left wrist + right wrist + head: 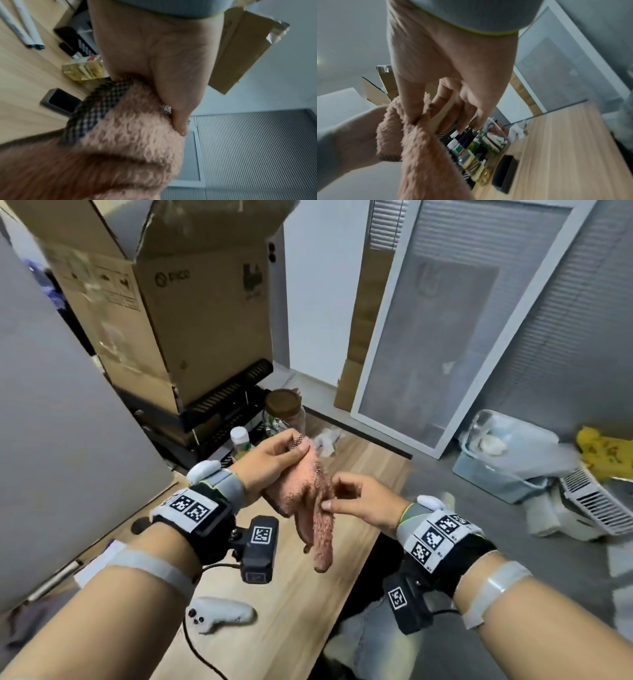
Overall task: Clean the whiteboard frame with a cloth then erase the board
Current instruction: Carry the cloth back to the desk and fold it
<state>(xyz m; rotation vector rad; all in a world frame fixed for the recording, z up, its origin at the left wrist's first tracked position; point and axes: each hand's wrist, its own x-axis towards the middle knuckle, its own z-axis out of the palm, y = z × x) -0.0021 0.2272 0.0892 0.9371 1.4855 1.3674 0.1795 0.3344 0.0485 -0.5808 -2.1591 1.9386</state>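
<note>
Wooden table [291, 604], cluttered room: white-framed whiteboard [442, 344] leaning against the far wall; cardboard box [178, 313] at left. Pink fluffy cloth [310, 501], checked trim, hanging above the table. Left hand [270, 463] grips its upper end; right hand [363, 501] pinches a fold lower down. White controller [219, 616] on the table.

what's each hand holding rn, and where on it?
Left hand grips the pink cloth at its checked-trim top; right hand pinches a hanging fold.
</note>
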